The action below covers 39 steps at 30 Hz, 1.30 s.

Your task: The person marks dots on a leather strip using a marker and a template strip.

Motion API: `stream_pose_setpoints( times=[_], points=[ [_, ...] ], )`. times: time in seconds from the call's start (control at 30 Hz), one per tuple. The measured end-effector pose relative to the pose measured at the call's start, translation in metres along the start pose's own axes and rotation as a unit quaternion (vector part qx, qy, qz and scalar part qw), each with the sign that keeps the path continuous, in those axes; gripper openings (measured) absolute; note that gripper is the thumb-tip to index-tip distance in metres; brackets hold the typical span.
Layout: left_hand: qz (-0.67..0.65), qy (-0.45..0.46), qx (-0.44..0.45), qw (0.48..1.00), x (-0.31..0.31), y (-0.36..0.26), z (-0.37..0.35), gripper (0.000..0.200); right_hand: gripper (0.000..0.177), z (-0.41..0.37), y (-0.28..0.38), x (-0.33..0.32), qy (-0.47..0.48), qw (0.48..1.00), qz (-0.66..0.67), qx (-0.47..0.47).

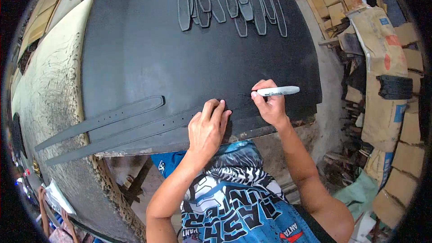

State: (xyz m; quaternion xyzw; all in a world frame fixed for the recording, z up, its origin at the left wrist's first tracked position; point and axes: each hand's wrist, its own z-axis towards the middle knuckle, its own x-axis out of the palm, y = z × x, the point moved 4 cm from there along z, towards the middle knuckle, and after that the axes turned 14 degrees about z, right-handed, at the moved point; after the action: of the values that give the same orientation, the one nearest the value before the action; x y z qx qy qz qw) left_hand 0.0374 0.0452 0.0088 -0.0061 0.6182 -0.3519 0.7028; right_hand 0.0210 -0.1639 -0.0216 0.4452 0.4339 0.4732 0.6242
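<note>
My left hand (208, 128) presses its bent fingers down on a long black belt strap (135, 136) with punched holes, holding it against the dark table sheet. The strap's right part is partly hidden by this hand and hard to tell from the dark surface. My right hand (269, 105) pinches a white marker pen (281, 91) to the right of my left hand; the marker lies nearly level, its left end at my fingertips close to the surface. Another black belt strap (108, 119), with a row of holes and a pointed end, lies just beyond the held one.
Several black straps with stitched edges (258, 18) lie at the table's far side. The black table surface (180, 63) ends at a worn near edge. A mottled pale sheet (58, 63) borders the left. Cardboard and paper sacks (382, 76) stand right. Another person's hands (42, 194) show lower left.
</note>
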Motion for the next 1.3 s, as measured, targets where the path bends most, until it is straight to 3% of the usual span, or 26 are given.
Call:
stream_pose_setpoints(
  times=[0.1,0.2,0.3,0.4,0.5,0.6,1.0,1.2,1.3],
  points=[
    [-0.008,0.002,-0.004,1.0,0.0,0.001,0.0,0.027,0.014,0.0,-0.001,0.001,-0.014,1.0,-0.004,-0.014],
    [-0.01,0.002,-0.006,1.0,-0.001,0.001,0.0,0.027,0.014,0.0,0.005,0.001,0.004,0.999,-0.033,0.043],
    [-0.009,-0.001,-0.003,1.0,0.0,0.001,0.0,0.027,0.013,0.001,0.007,0.002,0.02,0.997,-0.071,-0.012],
    [-0.01,-0.008,-0.002,1.0,0.001,0.002,-0.001,0.027,0.013,-0.003,-0.005,-0.001,-0.045,0.999,0.019,0.013],
    [-0.011,-0.009,-0.003,1.0,0.002,0.001,-0.001,0.026,0.013,-0.001,-0.004,0.001,-0.023,0.999,0.022,-0.013],
    [-0.01,-0.007,-0.004,1.0,0.0,0.002,-0.001,0.027,0.013,-0.002,-0.001,0.002,-0.028,0.999,0.024,0.027],
    [-0.01,-0.007,-0.002,1.0,0.001,0.001,-0.001,0.028,0.012,0.002,0.006,0.01,0.009,0.999,-0.028,0.037],
    [-0.011,-0.002,-0.003,1.0,0.002,0.001,-0.002,0.028,0.012,0.008,0.015,0.015,0.038,0.997,-0.061,-0.019],
    [-0.008,-0.002,0.0,1.0,0.003,0.002,-0.002,0.029,0.011,0.0,0.005,0.009,0.005,0.999,-0.031,0.041]
  ],
)
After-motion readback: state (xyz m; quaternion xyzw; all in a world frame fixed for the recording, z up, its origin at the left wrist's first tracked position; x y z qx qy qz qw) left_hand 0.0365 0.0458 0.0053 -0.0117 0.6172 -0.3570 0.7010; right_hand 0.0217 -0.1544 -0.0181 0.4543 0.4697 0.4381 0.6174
